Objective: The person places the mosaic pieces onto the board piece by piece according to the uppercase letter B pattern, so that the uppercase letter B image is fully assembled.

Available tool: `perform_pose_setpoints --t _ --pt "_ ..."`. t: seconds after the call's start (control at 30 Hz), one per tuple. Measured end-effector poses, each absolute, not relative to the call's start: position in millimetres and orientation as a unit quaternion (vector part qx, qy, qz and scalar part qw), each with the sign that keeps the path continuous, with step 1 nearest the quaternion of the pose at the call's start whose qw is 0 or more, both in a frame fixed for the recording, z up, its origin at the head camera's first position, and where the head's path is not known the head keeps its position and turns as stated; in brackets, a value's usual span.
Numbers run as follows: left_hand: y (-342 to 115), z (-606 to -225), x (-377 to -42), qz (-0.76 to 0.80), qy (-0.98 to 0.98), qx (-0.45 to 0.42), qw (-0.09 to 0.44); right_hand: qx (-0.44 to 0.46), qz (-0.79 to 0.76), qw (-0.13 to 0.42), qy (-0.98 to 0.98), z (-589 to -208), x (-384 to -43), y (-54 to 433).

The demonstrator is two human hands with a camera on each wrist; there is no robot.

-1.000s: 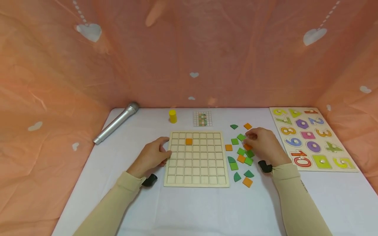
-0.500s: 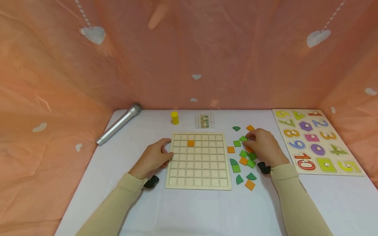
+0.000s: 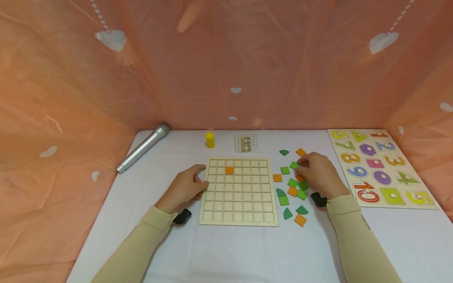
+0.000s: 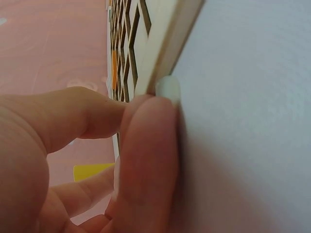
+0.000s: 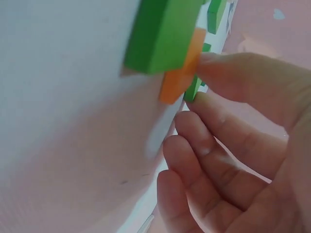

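Observation:
A square wooden grid board (image 3: 238, 218) lies flat mid-table, with one orange square tile (image 3: 229, 170) in an upper cell. My left hand (image 3: 182, 188) grips the board's left edge, thumb over the rim and a finger (image 4: 148, 150) against its side. To the board's right, my right hand (image 3: 317, 175) reaches into the loose tiles. Its thumb and index finger pinch a green square tile (image 3: 294, 165) lying among them. Just beneath the thumb is another orange square tile (image 5: 182, 73), partly hidden by the hand in the head view. The other right fingers are curled.
Several green and orange squares and dark green quarter-circle tiles (image 3: 288, 214) are scattered beside the board. Behind it stand a yellow cylinder (image 3: 210, 140) and a pattern card (image 3: 246, 143). A silver microphone (image 3: 143, 148) lies far left; a number-and-shape puzzle (image 3: 382, 169) lies right.
The head view has shifted slightly, moving the whole scene a little rightward in the picture. Both hands keep nearly the same places by the board and the tiles.

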State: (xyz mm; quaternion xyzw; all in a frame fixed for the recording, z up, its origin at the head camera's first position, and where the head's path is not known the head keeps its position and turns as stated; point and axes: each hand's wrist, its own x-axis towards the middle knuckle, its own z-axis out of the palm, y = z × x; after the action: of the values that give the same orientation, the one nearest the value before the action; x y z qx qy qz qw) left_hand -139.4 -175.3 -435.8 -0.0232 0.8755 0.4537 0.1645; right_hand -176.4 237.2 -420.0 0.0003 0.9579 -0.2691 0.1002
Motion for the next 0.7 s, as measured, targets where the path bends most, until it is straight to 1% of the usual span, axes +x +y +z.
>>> perform_pose_setpoints --t 0.17,0.3,0.47,0.7 --pt "-175.7 -437.3 -140.9 0.441 0.882 -0.019 0.164 -0.011 -0.265 0.095 0.96 -416.8 -175.9 234.0" --pt "-174.8 -436.4 -141.8 0.443 0.882 -0.014 0.161 -0.05 -0.272 0.072 0.958 -411.9 -175.7 223.1" --pt "-174.3 -436.1 -140.7 0.444 0.882 -0.015 0.159 -0.111 -0.268 0.046 0.956 -411.4 -180.6 191.7" --pt "-175.5 -435.8 -139.5 0.445 0.881 -0.019 0.161 -0.167 -0.259 0.06 0.95 -412.1 -187.6 141.2"
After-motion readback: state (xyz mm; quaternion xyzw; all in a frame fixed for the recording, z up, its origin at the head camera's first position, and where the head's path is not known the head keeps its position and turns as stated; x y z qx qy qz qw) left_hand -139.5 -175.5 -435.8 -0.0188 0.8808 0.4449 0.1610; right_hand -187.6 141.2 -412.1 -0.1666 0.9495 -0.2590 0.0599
